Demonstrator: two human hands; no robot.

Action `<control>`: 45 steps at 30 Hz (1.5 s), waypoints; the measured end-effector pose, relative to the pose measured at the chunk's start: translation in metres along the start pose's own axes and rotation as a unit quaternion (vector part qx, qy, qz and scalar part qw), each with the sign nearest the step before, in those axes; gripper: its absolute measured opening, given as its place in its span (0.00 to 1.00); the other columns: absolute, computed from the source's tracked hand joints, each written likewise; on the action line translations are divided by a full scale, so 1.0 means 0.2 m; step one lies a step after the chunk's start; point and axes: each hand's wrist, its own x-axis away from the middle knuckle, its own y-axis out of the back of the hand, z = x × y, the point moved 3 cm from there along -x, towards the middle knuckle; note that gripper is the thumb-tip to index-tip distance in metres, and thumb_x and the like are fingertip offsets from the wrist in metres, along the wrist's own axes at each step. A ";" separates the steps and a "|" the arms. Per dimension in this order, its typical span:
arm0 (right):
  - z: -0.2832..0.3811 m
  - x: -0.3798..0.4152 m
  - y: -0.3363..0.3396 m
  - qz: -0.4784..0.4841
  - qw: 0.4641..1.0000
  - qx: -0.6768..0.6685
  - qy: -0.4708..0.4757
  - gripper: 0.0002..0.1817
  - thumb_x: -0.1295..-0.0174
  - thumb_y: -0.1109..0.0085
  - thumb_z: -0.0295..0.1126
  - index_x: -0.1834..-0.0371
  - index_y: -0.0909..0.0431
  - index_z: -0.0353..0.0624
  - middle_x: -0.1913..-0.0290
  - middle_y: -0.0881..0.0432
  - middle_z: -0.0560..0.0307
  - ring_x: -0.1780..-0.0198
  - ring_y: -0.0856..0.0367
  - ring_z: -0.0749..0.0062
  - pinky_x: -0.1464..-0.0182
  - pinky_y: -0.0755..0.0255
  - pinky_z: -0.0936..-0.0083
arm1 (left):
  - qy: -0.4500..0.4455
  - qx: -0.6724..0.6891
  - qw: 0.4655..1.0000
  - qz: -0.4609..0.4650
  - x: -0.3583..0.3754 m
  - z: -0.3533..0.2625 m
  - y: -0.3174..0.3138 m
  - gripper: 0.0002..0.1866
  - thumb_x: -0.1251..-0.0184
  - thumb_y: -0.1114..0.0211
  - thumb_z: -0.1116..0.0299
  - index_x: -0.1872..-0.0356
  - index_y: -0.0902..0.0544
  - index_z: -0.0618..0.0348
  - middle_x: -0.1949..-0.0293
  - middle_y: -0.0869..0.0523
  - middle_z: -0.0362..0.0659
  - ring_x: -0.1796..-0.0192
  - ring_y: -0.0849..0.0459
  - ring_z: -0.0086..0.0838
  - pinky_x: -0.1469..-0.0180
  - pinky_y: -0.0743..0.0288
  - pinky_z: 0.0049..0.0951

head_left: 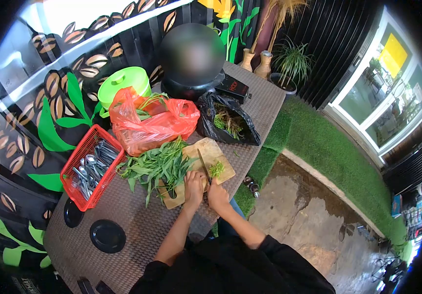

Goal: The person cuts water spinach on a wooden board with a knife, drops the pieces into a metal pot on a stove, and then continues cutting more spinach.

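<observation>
A wooden cutting board (210, 149) lies on the woven brown table (137, 220). A pile of leafy green stems (157, 166) covers its left half. My left hand (193, 188) presses flat on the stems at the board's near edge. My right hand (217, 195) is shut on the handle of a knife (203, 165), whose blade points away across the board. A small heap of chopped greens (216, 169) sits just right of the blade.
A red basket of spoons (89, 166) stands at the left. Behind the board are an orange plastic bag (149, 122), a black bag of trimmings (228, 122), a green lidded container (121, 84) and a black pot (191, 88). Two black discs (107, 235) lie near me.
</observation>
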 end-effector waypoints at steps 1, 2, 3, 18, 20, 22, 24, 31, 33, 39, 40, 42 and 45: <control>0.00 0.01 0.02 -0.001 1.000 0.001 0.001 0.17 0.33 0.55 0.39 0.52 0.38 0.36 0.69 0.19 0.34 0.66 0.18 0.38 0.64 0.23 0.50 | 0.004 -0.025 1.000 0.008 0.00 0.00 0.00 0.06 0.39 0.44 0.74 0.66 0.20 0.62 0.62 0.22 0.45 0.53 0.27 0.40 0.50 0.36 0.37; -0.02 0.03 0.03 0.021 1.000 0.002 -0.020 0.19 0.34 0.54 0.39 0.50 0.38 0.33 0.69 0.19 0.32 0.65 0.18 0.38 0.63 0.24 0.49 | 0.007 -0.050 0.999 0.014 0.00 -0.01 -0.01 0.06 0.38 0.44 0.73 0.65 0.20 0.61 0.62 0.22 0.45 0.53 0.27 0.40 0.50 0.36 0.37; -0.03 0.03 0.05 0.043 0.998 0.003 -0.041 0.22 0.34 0.54 0.40 0.48 0.38 0.31 0.69 0.20 0.31 0.64 0.19 0.38 0.62 0.25 0.48 | 0.006 -0.049 0.999 0.012 -0.01 -0.02 -0.01 0.06 0.38 0.44 0.73 0.65 0.20 0.61 0.62 0.22 0.45 0.53 0.27 0.40 0.50 0.36 0.37; -0.08 0.08 0.10 -0.018 0.990 -0.131 0.039 0.18 0.34 0.54 0.36 0.54 0.38 0.28 0.72 0.23 0.24 0.66 0.23 0.30 0.62 0.30 0.43 | -0.025 0.082 0.996 -0.017 -0.12 -0.04 0.18 0.11 0.46 0.42 0.80 0.62 0.17 0.61 0.62 0.17 0.48 0.55 0.23 0.43 0.50 0.31 0.37; -0.08 0.08 0.10 -0.019 0.989 -0.140 0.040 0.18 0.34 0.54 0.36 0.54 0.38 0.29 0.72 0.23 0.24 0.66 0.23 0.30 0.63 0.30 0.43 | -0.069 0.057 0.996 -0.019 -0.14 0.00 0.31 0.13 0.51 0.42 0.82 0.64 0.16 0.60 0.61 0.17 0.48 0.53 0.24 0.42 0.47 0.32 0.37; -0.09 0.08 0.09 -0.020 0.988 -0.149 0.041 0.18 0.34 0.54 0.36 0.54 0.38 0.30 0.73 0.23 0.24 0.67 0.23 0.30 0.63 0.30 0.43 | -0.052 0.016 0.998 0.030 -0.13 0.15 0.37 0.15 0.54 0.43 0.84 0.65 0.15 0.57 0.60 0.17 0.43 0.52 0.25 0.39 0.48 0.32 0.37; -0.08 0.09 0.08 -0.022 0.987 -0.150 0.045 0.17 0.34 0.54 0.36 0.53 0.38 0.31 0.73 0.23 0.24 0.67 0.23 0.30 0.63 0.30 0.43 | -0.053 -0.063 0.986 0.143 -0.13 0.18 0.44 0.15 0.55 0.40 0.83 0.68 0.13 0.52 0.61 0.16 0.38 0.52 0.25 0.36 0.50 0.32 0.36; -0.06 0.15 0.03 -0.005 0.989 -0.135 0.068 0.17 0.32 0.55 0.37 0.55 0.39 0.32 0.73 0.23 0.26 0.68 0.22 0.31 0.67 0.28 0.45 | -0.063 -0.104 0.973 0.197 -0.14 0.20 0.48 0.06 0.56 0.32 0.76 0.75 0.14 0.51 0.67 0.18 0.34 0.53 0.26 0.33 0.48 0.40 0.38; -0.07 0.16 0.03 0.001 0.988 -0.140 0.067 0.17 0.32 0.55 0.38 0.56 0.39 0.32 0.73 0.22 0.27 0.68 0.22 0.31 0.66 0.28 0.44 | -0.094 -0.110 0.968 0.206 -0.16 0.19 0.48 0.05 0.56 0.32 0.75 0.77 0.16 0.51 0.68 0.18 0.34 0.54 0.26 0.32 0.48 0.40 0.38; -0.10 0.17 0.01 -0.029 0.984 -0.164 0.069 0.17 0.33 0.53 0.37 0.55 0.38 0.31 0.72 0.22 0.26 0.67 0.22 0.31 0.63 0.29 0.44 | -0.159 -0.092 0.948 0.260 -0.22 0.13 0.54 0.05 0.60 0.33 0.73 0.82 0.20 0.50 0.74 0.20 0.35 0.56 0.27 0.32 0.49 0.41 0.36; -0.10 0.17 0.02 -0.030 0.983 -0.166 0.070 0.17 0.33 0.53 0.37 0.55 0.38 0.31 0.72 0.22 0.26 0.67 0.22 0.31 0.63 0.29 0.44 | -0.170 -0.076 0.944 0.272 -0.22 0.13 0.55 0.05 0.61 0.33 0.73 0.82 0.21 0.50 0.75 0.20 0.35 0.56 0.27 0.32 0.49 0.41 0.35; -0.10 0.19 0.03 -0.031 0.982 -0.176 0.068 0.17 0.34 0.53 0.37 0.55 0.37 0.31 0.72 0.22 0.25 0.66 0.22 0.31 0.63 0.29 0.44 | -0.176 -0.089 0.937 0.288 -0.23 0.14 0.56 0.05 0.61 0.34 0.74 0.81 0.20 0.49 0.75 0.20 0.35 0.56 0.27 0.32 0.49 0.41 0.36; -0.10 0.19 0.04 -0.014 0.981 -0.187 0.056 0.18 0.33 0.53 0.35 0.49 0.38 0.32 0.69 0.23 0.23 0.62 0.25 0.28 0.60 0.32 0.43 | -0.194 -0.123 0.926 0.300 -0.20 0.17 0.56 0.09 0.61 0.37 0.78 0.78 0.16 0.48 0.74 0.19 0.36 0.55 0.27 0.33 0.49 0.40 0.37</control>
